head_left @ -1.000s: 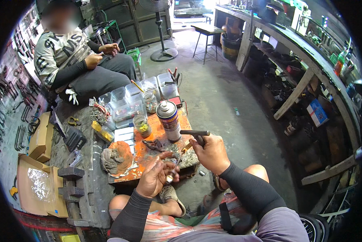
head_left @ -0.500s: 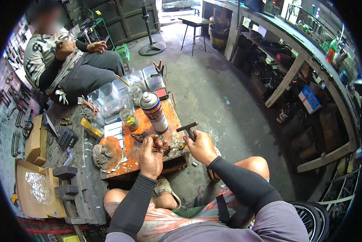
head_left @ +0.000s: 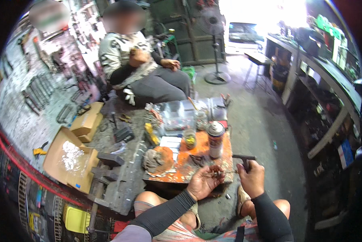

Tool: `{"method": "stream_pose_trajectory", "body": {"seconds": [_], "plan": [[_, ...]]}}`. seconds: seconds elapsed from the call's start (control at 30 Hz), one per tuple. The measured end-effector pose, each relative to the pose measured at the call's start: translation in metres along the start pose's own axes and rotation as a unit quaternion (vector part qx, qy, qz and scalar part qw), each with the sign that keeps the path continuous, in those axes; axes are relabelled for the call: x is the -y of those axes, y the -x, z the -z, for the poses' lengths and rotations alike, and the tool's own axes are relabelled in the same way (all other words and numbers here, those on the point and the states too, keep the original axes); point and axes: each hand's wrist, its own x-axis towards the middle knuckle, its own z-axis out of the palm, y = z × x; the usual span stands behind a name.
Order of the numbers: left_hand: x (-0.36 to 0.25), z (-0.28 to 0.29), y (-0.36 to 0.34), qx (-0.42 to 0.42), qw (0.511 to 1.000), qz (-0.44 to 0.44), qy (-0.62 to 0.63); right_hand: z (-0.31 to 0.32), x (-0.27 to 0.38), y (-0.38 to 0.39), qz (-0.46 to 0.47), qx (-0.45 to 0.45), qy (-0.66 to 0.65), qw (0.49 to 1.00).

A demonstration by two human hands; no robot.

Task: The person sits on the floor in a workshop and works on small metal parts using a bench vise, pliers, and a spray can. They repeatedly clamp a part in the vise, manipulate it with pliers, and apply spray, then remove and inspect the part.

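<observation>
Orange tabletop (head_left: 182,163), blurred rod (head_left: 229,172) between hands (head_left: 205,183)

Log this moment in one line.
left hand: holding small part, detail blurred | right hand: gripping dark T-handle | spray can: upright on orange tabletop

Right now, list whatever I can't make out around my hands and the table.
All in the head view:
- Small piece at your left hand: too small and blurred to identify, partly behind fingers.
- T-shaped handle: your right hand hides part of its stem.
- Clear bins: contents too blurred to tell.
- Orange table: your left hand covers part of its near edge.
</observation>
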Motion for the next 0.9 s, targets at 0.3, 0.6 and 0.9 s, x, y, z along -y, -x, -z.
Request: {"method": "stream_pose_trajectory", "body": {"seconds": [0.3,0.6,0.9], "plan": [[-0.03,0.003,0.009,-0.101,0.98,-0.129,-0.113,-0.028,-0.008,0.002,-0.025,0.06,0.022,0.998],[-0.022,0.017,-0.005,-0.18,0.951,-0.195,-0.161,-0.051,-0.023,0.014,-0.099,0.136,0.076,0.983],[-0.029,0.02,-0.024,-0.153,0.968,-0.195,-0.027,-0.045,-0.016,0.009,-0.078,0.155,0.053,0.983]]}}
